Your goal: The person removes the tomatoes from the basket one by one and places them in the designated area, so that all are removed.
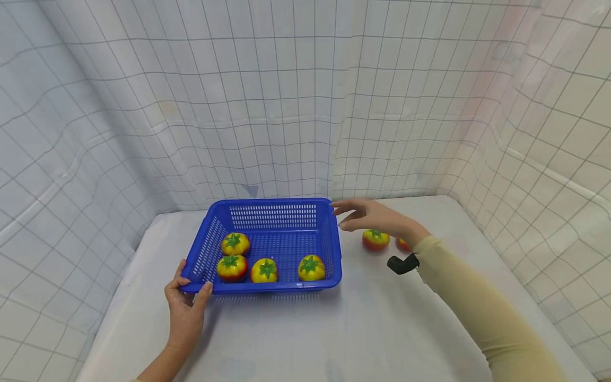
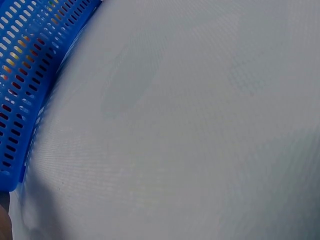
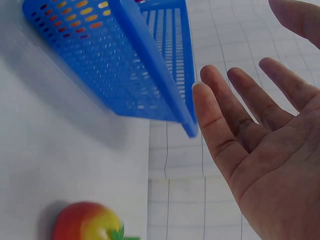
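Observation:
A blue plastic basket [image 1: 277, 288] with slotted walls stands on the white-covered table. Several red-and-yellow tomatoes [image 1: 232, 268] with green tops lie inside it, most of them toward the front. My left hand [image 1: 185, 318] grips the basket's front left corner, thumb over the rim. Close by the right rim is my right hand [image 1: 374, 216], its fingers extended and apart, holding nothing. Beneath that hand and wrist, two more tomatoes rest on the table: one [image 1: 375, 241] nearer the basket, the other [image 1: 403, 244] partly hidden by the sleeve. The right wrist view shows the palm [image 3: 280, 160] beside the basket's rim.
White cloth walls [image 1: 305, 116] with a grid pattern enclose the table [image 1: 382, 334] at the back and both sides. A black wrist piece [image 1: 403, 263] sticks out from the right cuff.

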Tool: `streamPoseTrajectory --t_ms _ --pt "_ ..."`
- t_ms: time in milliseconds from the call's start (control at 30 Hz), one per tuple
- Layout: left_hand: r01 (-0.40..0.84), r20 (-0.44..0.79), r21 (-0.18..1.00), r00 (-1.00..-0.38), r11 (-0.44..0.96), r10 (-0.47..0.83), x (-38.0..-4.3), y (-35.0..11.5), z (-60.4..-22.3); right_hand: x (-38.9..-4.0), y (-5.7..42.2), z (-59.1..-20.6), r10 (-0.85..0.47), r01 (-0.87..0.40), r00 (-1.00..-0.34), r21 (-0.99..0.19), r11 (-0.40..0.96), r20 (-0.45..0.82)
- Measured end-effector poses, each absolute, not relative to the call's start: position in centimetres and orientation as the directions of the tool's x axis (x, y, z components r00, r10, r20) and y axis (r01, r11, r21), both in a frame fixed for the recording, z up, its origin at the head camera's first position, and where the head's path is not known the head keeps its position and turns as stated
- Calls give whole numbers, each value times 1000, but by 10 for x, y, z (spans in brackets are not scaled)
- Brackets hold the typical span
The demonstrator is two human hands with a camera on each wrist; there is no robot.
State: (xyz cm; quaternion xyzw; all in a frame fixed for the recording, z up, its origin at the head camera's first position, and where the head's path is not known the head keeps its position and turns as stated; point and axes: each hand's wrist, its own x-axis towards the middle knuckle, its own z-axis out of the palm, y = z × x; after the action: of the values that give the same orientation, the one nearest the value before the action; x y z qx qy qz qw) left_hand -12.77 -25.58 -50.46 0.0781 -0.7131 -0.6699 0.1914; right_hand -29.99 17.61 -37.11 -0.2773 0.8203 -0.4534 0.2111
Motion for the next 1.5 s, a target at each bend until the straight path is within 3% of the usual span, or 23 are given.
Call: streamPoseTrajectory --t_ms 733,1500 --pt "146 169 985 -917 90 -361 -126 -257 -502 -310 65 -368 -844 -370 -515 -848 379 -152" --pt "153 165 986 -915 62 -369 -127 -256 -503 -314 8 -396 -889 -380 -365 -828 413 -276"
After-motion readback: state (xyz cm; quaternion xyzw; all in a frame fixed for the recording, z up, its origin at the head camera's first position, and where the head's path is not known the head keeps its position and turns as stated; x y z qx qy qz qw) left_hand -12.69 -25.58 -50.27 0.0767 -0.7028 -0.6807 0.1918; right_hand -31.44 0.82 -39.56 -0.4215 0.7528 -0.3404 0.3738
